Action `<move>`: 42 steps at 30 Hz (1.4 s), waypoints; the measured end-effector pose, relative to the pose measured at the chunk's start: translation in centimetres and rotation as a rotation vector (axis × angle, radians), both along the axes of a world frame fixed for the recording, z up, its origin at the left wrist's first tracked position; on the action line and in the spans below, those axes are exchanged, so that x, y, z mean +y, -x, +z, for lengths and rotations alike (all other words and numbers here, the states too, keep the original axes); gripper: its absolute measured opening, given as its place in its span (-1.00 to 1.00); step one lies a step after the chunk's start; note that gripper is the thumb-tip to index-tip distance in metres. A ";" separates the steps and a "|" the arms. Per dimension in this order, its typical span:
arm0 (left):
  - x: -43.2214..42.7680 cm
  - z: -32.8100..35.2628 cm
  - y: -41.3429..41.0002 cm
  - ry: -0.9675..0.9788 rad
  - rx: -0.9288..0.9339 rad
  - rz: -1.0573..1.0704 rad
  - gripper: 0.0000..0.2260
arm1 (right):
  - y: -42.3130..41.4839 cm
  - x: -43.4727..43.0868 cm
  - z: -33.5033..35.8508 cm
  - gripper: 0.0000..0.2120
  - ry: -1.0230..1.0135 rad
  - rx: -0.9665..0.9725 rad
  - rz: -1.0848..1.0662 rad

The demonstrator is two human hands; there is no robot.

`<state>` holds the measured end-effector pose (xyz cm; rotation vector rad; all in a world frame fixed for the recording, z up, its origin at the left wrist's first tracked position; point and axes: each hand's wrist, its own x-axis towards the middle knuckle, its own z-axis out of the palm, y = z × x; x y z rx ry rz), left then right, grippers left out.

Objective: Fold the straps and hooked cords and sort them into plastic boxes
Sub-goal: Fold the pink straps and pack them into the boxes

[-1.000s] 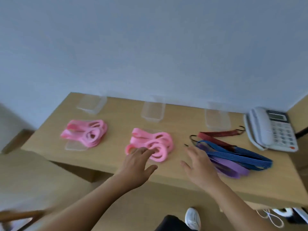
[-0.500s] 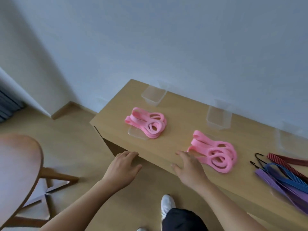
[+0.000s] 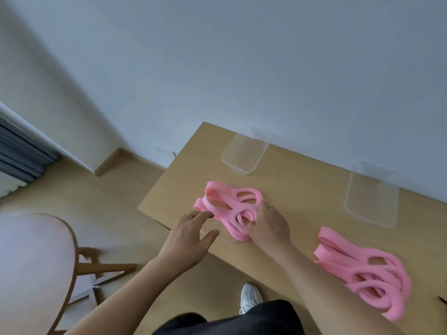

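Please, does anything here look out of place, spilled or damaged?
Nothing looks damaged or spilled. One thing is untidy: the left heap of pink straps and the right heap lie tangled on the table, outside the left clear box and the right clear box, both empty.

Table [image 3: 302, 189]: light wood, against the wall
Far side: left box [image 3: 244, 153], right box [image 3: 370, 199]
Near side: left strap pile [image 3: 227, 204], right strap pile [image 3: 362, 269]

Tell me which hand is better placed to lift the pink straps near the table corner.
Probably the right hand: its fingers lie on the pink straps. The left hand is open at their edge, gripping nothing.
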<state>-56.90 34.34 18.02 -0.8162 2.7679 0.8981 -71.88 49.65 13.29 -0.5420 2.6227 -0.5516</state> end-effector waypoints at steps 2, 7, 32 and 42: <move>-0.8 0.2 1.8 -0.028 0.011 -0.037 -0.58 | 0.4 0.0 0.7 -0.68 0.021 0.056 -0.013; -2.7 1.3 6.9 -0.076 0.025 -0.201 -0.46 | 2.2 -1.6 5.8 -0.90 0.480 -0.010 -0.123; -9.7 16.9 13.6 -1.021 0.487 -0.532 -0.81 | -0.9 -9.0 28.9 -0.76 0.888 0.506 -0.441; -10.7 21.1 11.6 -1.184 0.555 -0.607 -0.77 | -4.5 -10.0 29.4 -0.81 0.635 0.965 -0.183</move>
